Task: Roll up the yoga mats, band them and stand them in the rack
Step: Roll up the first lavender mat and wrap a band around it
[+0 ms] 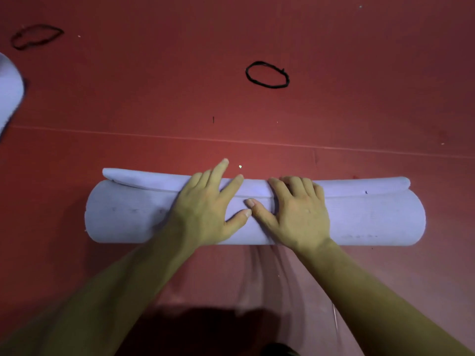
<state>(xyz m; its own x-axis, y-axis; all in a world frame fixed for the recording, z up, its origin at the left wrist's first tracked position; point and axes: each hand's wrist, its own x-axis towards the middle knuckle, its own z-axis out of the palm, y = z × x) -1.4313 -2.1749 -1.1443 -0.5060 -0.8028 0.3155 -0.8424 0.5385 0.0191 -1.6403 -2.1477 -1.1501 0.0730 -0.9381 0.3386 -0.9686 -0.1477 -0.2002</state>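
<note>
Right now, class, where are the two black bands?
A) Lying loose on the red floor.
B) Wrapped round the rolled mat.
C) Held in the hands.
A: the nearer band and the farther band lie loose on the red floor, apart from the rolled mat on which the left hand and right hand rest.

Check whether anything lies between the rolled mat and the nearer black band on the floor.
Nothing visible does: only red floor separates the rolled mat from the black band beyond it. The left hand and right hand press on the roll.
</note>
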